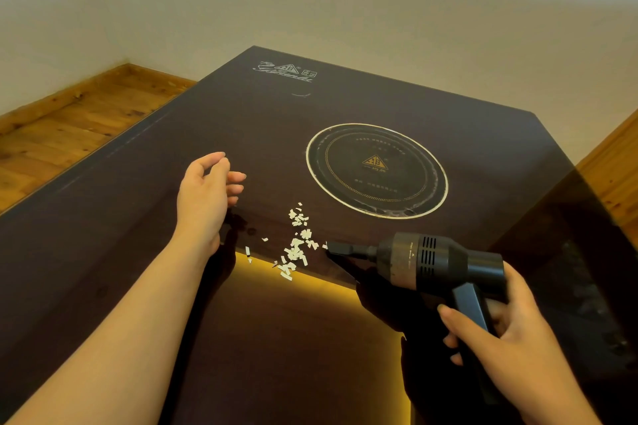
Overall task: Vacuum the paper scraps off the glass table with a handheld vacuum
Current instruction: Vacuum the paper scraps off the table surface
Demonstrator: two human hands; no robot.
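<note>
At lower right, our right hand (511,324) grips the handheld vacuum (424,260), nozzle touching paper scraps (297,245) on the glass bench (138,183), our left hand (207,190) loosely curled, holding nothing.

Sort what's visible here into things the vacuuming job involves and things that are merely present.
Part of the job:
- handheld vacuum, gripped by the right hand, nozzle at the scraps
- paper scraps
- glass table
- left hand, held above the glass, holding nothing

Merely present:
- round hob ring set in the table
- printed logo
- wooden floor
</note>
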